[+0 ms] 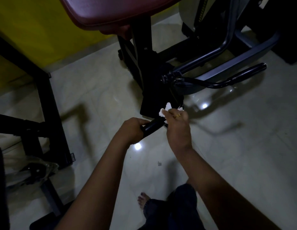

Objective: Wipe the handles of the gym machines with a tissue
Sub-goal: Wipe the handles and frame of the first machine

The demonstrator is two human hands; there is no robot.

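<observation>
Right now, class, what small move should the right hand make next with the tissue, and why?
Probably slide the tissue down the black handle toward the left hand. The right hand holds the tissue at the handle's far end, the left hand grips its near end, and the stretch between them lies bare.

Bare forearms (101,176), a gold ring (178,115) on the right grip (176,123), dark denim trousers (179,211), a bare foot (143,202) with dark-painted toenails

My left hand (132,128) hides the near end of the black handle (154,125); my right hand (177,123) covers most of the tissue (166,109). The maroon pad (111,12) runs off the top edge; shadow swallows the machine's base (152,98).
</observation>
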